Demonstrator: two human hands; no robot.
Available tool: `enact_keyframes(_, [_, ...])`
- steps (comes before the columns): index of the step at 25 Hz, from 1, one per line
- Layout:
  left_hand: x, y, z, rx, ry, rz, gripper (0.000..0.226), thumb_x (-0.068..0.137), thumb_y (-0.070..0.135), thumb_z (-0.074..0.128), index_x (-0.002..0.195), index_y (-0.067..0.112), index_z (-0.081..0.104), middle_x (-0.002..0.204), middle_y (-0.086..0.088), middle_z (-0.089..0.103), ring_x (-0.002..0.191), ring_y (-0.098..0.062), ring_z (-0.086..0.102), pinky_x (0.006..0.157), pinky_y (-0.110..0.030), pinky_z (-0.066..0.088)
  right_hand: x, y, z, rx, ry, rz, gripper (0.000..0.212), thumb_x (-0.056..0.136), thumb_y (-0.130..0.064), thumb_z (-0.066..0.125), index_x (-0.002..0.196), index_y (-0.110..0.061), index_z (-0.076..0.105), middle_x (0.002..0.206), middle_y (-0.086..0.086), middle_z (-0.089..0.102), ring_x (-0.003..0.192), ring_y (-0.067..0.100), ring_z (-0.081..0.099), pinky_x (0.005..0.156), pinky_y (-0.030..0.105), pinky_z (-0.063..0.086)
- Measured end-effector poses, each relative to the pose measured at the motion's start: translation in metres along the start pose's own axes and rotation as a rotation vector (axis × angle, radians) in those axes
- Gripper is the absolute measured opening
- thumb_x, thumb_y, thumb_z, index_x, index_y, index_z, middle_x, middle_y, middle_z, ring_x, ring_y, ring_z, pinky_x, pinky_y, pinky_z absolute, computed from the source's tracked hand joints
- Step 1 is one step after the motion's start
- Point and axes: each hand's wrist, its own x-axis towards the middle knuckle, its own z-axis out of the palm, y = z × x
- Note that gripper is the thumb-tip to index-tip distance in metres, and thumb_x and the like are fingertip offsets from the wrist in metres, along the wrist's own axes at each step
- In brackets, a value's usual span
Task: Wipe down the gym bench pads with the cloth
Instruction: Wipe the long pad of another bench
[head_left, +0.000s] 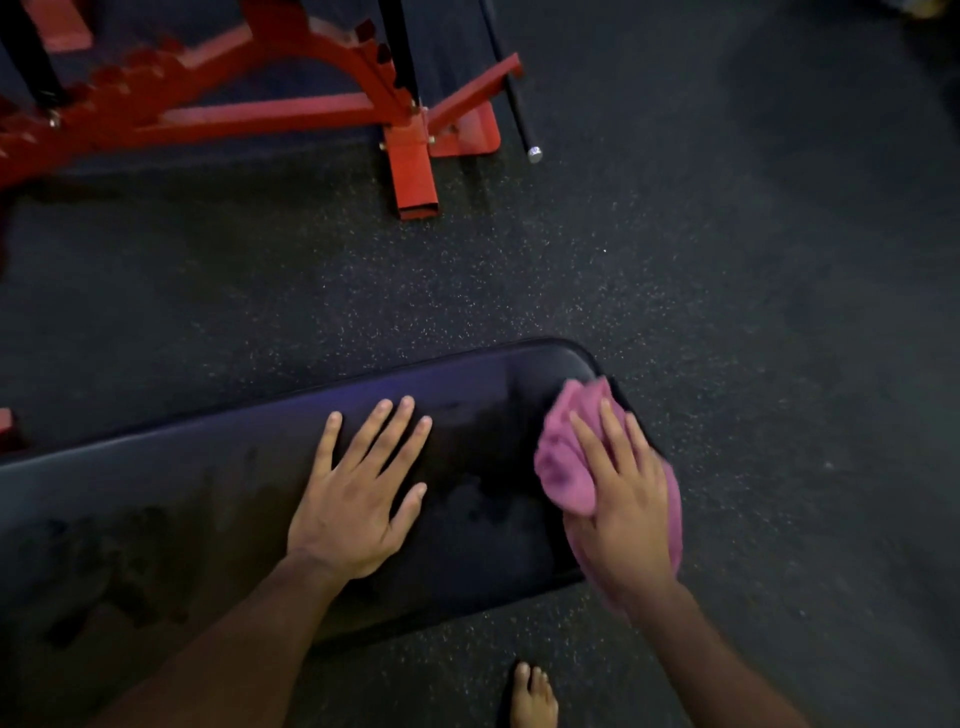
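A long black gym bench pad (208, 499) runs from the left edge to a rounded end at centre right. My left hand (358, 493) lies flat on the pad with its fingers spread, holding nothing. My right hand (623, 499) presses a crumpled pink cloth (566, 457) onto the pad's right end, with part of the cloth hanging over the pad's edge. Dull smears show on the pad's surface to the left.
Dark speckled rubber floor (727, 291) surrounds the bench. A red metal machine frame (291, 104) stands at the top left, with a black bar (514, 98) leaning beside it. A bare foot (532, 699) is on the floor below the pad.
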Motion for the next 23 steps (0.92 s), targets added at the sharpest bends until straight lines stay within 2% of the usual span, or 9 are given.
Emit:
enact_keyframes(2, [0.001, 0.001, 0.001, -0.005, 0.003, 0.003, 0.069, 0.103, 0.05, 0.032, 0.165, 0.022, 0.024, 0.175, -0.001, 0.011, 0.161, -0.021, 0.012, 0.126, -0.064, 0.012, -0.046, 0.014, 0.0, 0.135, 0.008, 0.016, 0.073, 0.086, -0.04, 0.054, 0.155, -0.023, 0.04, 0.168, 0.002, 0.022, 0.154, 0.033, 0.021, 0.112, 0.057, 0.035])
enact_keyframes(4, [0.0, 0.0, 0.003, -0.015, -0.006, 0.007, 0.069, 0.102, 0.05, 0.033, 0.165, 0.022, 0.024, 0.175, -0.002, 0.011, 0.161, -0.022, 0.013, 0.126, -0.064, 0.013, -0.046, 0.02, 0.001, 0.149, -0.016, -0.003, 0.073, 0.085, -0.038, 0.055, 0.155, -0.022, 0.042, 0.168, 0.001, 0.022, 0.154, 0.033, 0.022, 0.112, 0.058, 0.036])
enact_keyframes(8, [0.001, 0.0, 0.004, -0.026, -0.007, 0.01, 0.07, 0.102, 0.05, 0.035, 0.165, 0.022, 0.025, 0.174, -0.002, 0.012, 0.161, -0.022, 0.013, 0.125, -0.065, 0.013, 0.06, -0.002, -0.001, 0.054, -0.006, 0.053, 0.075, 0.083, -0.022, 0.06, 0.154, -0.033, 0.037, 0.166, -0.004, 0.027, 0.146, 0.031, 0.034, 0.109, 0.054, 0.042])
enact_keyframes(11, [0.002, -0.001, 0.002, -0.03, -0.012, 0.013, 0.07, 0.102, 0.05, 0.035, 0.166, 0.023, 0.022, 0.175, -0.001, 0.01, 0.161, -0.021, 0.01, 0.125, -0.065, 0.012, 0.13, -0.013, 0.002, 0.019, -0.077, 0.044, 0.065, 0.086, -0.034, 0.056, 0.149, -0.036, 0.041, 0.155, -0.009, 0.042, 0.134, 0.027, 0.046, 0.104, 0.053, 0.045])
enact_keyframes(14, [0.0, -0.002, -0.002, -0.031, -0.032, 0.011, 0.071, 0.102, 0.051, 0.035, 0.166, 0.024, 0.02, 0.175, -0.001, 0.009, 0.161, -0.02, 0.009, 0.126, -0.063, 0.01, 0.153, -0.001, -0.002, 0.094, -0.194, -0.089, 0.057, 0.087, -0.058, 0.051, 0.141, -0.039, 0.05, 0.136, -0.013, 0.059, 0.119, 0.023, 0.059, 0.098, 0.05, 0.048])
enact_keyframes(17, [0.003, 0.003, -0.009, -0.081, -0.066, 0.035, 0.071, 0.105, 0.055, 0.033, 0.167, 0.025, 0.016, 0.175, 0.001, 0.003, 0.161, -0.02, 0.005, 0.127, -0.06, 0.003, 0.18, 0.0, -0.026, 0.247, -0.358, -0.037, 0.047, 0.083, -0.067, 0.064, 0.124, -0.045, 0.063, 0.123, -0.015, 0.069, 0.112, 0.016, 0.065, 0.098, 0.045, 0.051])
enact_keyframes(19, [-0.012, -0.024, -0.016, -0.087, -0.097, 0.104, 0.072, 0.106, 0.06, 0.031, 0.167, 0.026, 0.014, 0.175, 0.002, 0.0, 0.161, -0.019, 0.002, 0.128, -0.053, -0.001, 0.201, -0.012, -0.034, 0.189, -0.48, 0.013, 0.053, 0.076, -0.072, 0.067, 0.122, -0.046, 0.065, 0.125, -0.011, 0.07, 0.115, 0.02, 0.065, 0.102, 0.044, 0.05])
enact_keyframes(21, [-0.038, -0.065, -0.016, -0.014, -0.093, 0.141, 0.071, 0.107, 0.06, 0.029, 0.167, 0.026, 0.013, 0.175, 0.002, 0.005, 0.161, -0.019, 0.006, 0.128, -0.051, 0.003, 0.22, -0.025, -0.031, 0.062, -0.612, 0.015, 0.063, 0.072, -0.079, 0.063, 0.124, -0.044, 0.066, 0.128, -0.005, 0.069, 0.118, 0.024, 0.064, 0.104, 0.042, 0.048])
enact_keyframes(23, [-0.069, -0.101, -0.012, 0.048, -0.08, 0.086, 0.072, 0.106, 0.059, 0.03, 0.167, 0.026, 0.01, 0.175, 0.001, 0.006, 0.161, -0.02, 0.008, 0.126, -0.055, 0.011, 0.239, -0.058, -0.018, -0.123, -0.768, -0.037, 0.064, 0.077, -0.077, 0.062, 0.125, -0.034, 0.067, 0.129, 0.003, 0.068, 0.114, 0.027, 0.062, 0.101, 0.04, 0.047])
